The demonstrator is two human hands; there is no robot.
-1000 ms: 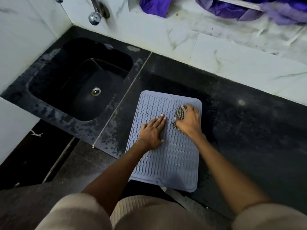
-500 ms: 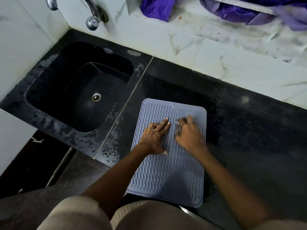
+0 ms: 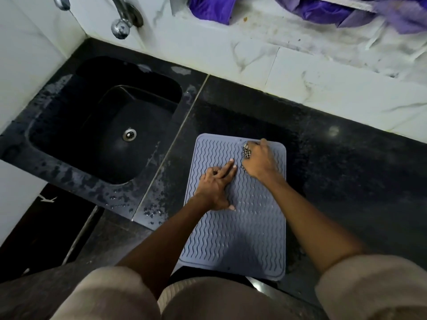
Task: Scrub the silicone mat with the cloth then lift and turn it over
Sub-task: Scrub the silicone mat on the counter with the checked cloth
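Observation:
A grey-blue silicone mat [image 3: 240, 232] with wavy ridges lies flat on the black counter [image 3: 346, 181], its near edge at the counter's front. My left hand [image 3: 216, 185] presses flat on the mat's left middle, fingers spread. My right hand [image 3: 260, 160] sits near the mat's far right corner, closed over a small checked cloth [image 3: 246, 152] that peeks out at its left side.
A black sink [image 3: 104, 135] with a metal drain is set into the counter to the left, under a chrome tap [image 3: 122, 21]. Water drops lie on the sink's near rim. White marble wall runs along the back, with purple fabric [image 3: 208, 8] above.
My right hand has pulled back toward the mat's middle with the cloth, then pushed out to the far right corner. My left hand has stayed pressed on the mat.

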